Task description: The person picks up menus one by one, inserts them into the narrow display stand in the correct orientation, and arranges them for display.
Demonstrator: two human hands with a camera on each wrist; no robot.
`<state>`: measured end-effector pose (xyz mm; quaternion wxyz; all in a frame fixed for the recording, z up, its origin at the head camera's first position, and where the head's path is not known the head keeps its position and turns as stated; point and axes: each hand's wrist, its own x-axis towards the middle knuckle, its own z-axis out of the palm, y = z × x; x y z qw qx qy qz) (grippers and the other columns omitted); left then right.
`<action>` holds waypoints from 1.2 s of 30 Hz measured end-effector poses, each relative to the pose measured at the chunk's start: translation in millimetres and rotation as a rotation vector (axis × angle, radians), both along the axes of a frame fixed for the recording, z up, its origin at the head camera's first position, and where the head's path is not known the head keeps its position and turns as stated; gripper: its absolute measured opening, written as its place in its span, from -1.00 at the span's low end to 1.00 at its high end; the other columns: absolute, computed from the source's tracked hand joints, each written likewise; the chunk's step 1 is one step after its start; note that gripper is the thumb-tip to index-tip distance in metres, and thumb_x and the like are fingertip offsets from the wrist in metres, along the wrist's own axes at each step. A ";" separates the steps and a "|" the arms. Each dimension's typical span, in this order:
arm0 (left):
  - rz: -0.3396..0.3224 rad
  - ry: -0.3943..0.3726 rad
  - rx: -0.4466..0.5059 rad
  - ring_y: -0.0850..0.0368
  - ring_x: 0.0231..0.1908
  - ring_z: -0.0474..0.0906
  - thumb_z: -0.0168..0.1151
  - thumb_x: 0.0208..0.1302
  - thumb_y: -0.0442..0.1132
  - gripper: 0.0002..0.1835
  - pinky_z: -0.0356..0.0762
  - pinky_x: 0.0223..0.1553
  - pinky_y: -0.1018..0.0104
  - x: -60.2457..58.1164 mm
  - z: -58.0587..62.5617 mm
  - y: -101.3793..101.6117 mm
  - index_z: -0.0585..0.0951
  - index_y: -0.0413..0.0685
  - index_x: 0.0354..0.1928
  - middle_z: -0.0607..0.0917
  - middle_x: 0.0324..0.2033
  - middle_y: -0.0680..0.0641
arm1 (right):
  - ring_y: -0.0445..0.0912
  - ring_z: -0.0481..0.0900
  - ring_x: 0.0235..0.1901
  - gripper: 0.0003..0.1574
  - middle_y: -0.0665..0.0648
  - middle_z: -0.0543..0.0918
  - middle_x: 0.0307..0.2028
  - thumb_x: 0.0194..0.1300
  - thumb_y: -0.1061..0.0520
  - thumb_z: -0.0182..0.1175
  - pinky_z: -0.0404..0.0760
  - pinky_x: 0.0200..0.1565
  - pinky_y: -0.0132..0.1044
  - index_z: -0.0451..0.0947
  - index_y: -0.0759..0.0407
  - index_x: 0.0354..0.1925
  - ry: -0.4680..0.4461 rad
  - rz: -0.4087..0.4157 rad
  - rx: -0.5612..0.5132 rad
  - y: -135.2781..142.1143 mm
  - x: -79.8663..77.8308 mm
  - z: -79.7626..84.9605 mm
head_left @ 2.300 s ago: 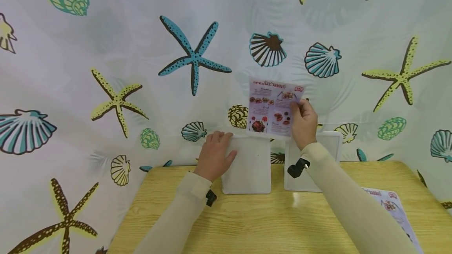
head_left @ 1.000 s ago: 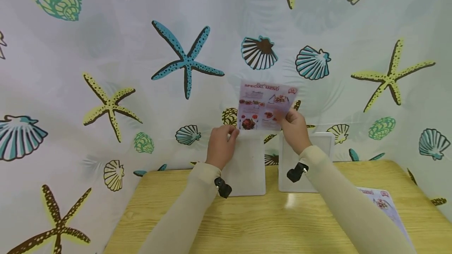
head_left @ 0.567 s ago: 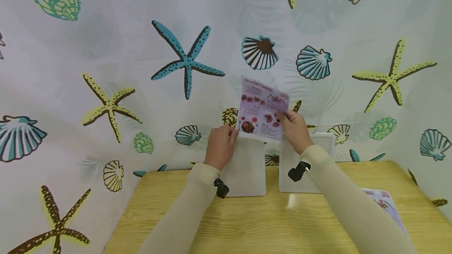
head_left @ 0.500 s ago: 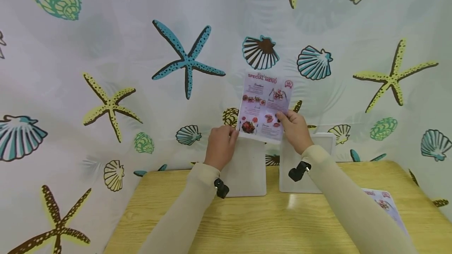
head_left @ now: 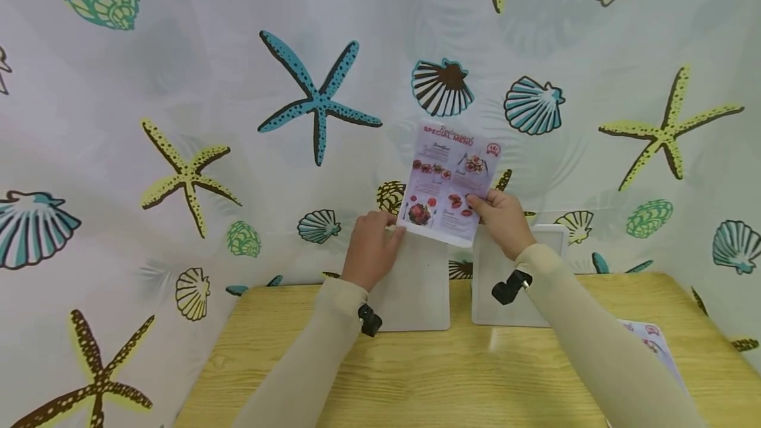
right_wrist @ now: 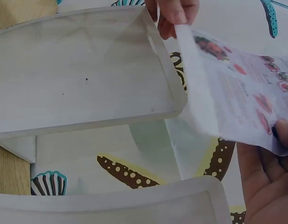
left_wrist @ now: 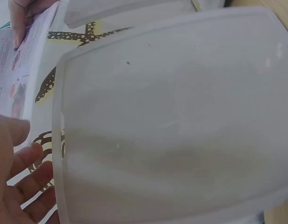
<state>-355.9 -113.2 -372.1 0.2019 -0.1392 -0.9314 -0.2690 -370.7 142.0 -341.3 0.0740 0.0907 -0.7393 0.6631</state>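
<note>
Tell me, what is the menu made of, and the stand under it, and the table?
The menu looks like thin, slightly glossy paper: it curves in the right hand. The stand seems frosted, see-through plastic: smooth, milky, with rounded corners. The table looks like pale wood, though the grain could be a printed laminate.

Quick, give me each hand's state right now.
Left hand: grips the top corner of the left clear stand.
Right hand: pinches the menu sheet above that stand.
</note>
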 end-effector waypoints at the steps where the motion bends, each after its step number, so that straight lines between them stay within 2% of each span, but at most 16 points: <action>1: -0.006 0.019 -0.048 -0.11 0.17 0.49 0.20 0.54 -0.01 -0.64 0.46 0.26 -0.02 0.5 -1.7 -1.7 0.65 -0.10 0.15 0.66 0.08 -0.12 | -0.25 0.73 -0.20 -0.52 0.40 0.69 0.11 0.58 0.10 0.15 0.69 -0.13 -0.41 0.53 0.42 0.27 0.001 -0.011 0.010 1.2 -0.1 0.6; 5: -0.030 0.137 -0.246 -0.16 0.19 0.51 0.26 0.49 -0.06 -0.64 0.45 0.27 -0.09 5.8 -6.1 -5.8 0.69 -0.04 0.19 0.69 0.08 -0.14 | -0.29 0.68 -0.18 -0.51 0.40 0.67 0.12 0.59 0.09 0.13 0.64 -0.15 -0.47 0.54 0.42 0.27 0.043 -0.070 0.003 5.6 -0.4 2.0; 8: -0.046 0.198 -0.310 -0.16 0.15 0.53 0.30 0.46 -0.11 -0.67 0.47 0.23 -0.12 10.6 -7.2 -6.6 0.70 -0.03 0.17 0.70 0.02 -0.13 | -0.29 0.66 -0.13 -0.51 0.39 0.66 0.15 0.60 0.08 0.12 0.61 -0.11 -0.49 0.54 0.41 0.27 0.094 -0.106 -0.020 7.4 0.1 2.5; 12: -0.056 0.204 -0.341 -0.19 0.15 0.53 0.34 0.42 -0.12 -0.63 0.48 0.20 -0.13 16.4 -4.7 -5.6 0.67 -0.05 0.19 0.68 0.03 -0.14 | -0.30 0.67 -0.12 -0.50 0.40 0.67 0.13 0.60 0.06 0.12 0.61 -0.10 -0.49 0.55 0.42 0.25 0.128 -0.134 -0.019 7.4 0.6 1.4; 16: -0.057 0.169 -0.375 -0.20 0.12 0.54 0.35 0.42 -0.10 -0.58 0.51 0.16 -0.13 20.4 -2.0 -4.1 0.63 -0.08 0.23 0.66 0.05 -0.17 | -0.30 0.67 -0.15 -0.50 0.39 0.70 0.09 0.59 0.03 0.13 0.61 -0.14 -0.49 0.58 0.40 0.21 0.126 -0.138 0.004 5.6 -0.6 -1.8; 25: -0.078 0.084 -0.347 -0.19 0.13 0.54 0.34 0.42 -0.15 -0.57 0.51 0.20 -0.06 24.7 2.2 2.8 0.60 -0.06 0.27 0.64 0.07 -0.19 | -0.31 0.68 -0.19 -0.54 0.38 0.72 0.04 0.58 0.04 0.15 0.60 -0.20 -0.48 0.61 0.39 0.18 0.133 -0.129 0.020 3.0 -1.4 -7.1; 32: -0.066 0.150 -0.377 -0.14 0.05 0.58 0.40 0.38 -0.19 -0.62 0.58 0.12 -0.01 22.2 0.7 3.9 0.64 -0.01 0.20 0.66 0.00 -0.15 | -0.31 0.68 -0.17 -0.52 0.38 0.72 0.04 0.58 0.03 0.15 0.60 -0.17 -0.47 0.60 0.39 0.19 0.155 -0.126 0.007 4.4 0.7 -7.0; 36: -0.047 0.204 -0.375 -0.17 0.07 0.57 0.45 0.33 -0.26 -0.61 0.48 0.24 -0.15 20.2 -3.5 2.8 0.64 0.02 0.17 0.66 -0.04 -0.13 | -0.31 0.68 -0.14 -0.52 0.37 0.71 0.07 0.58 0.03 0.14 0.61 -0.14 -0.47 0.59 0.38 0.21 0.155 -0.101 0.003 3.8 0.5 -9.4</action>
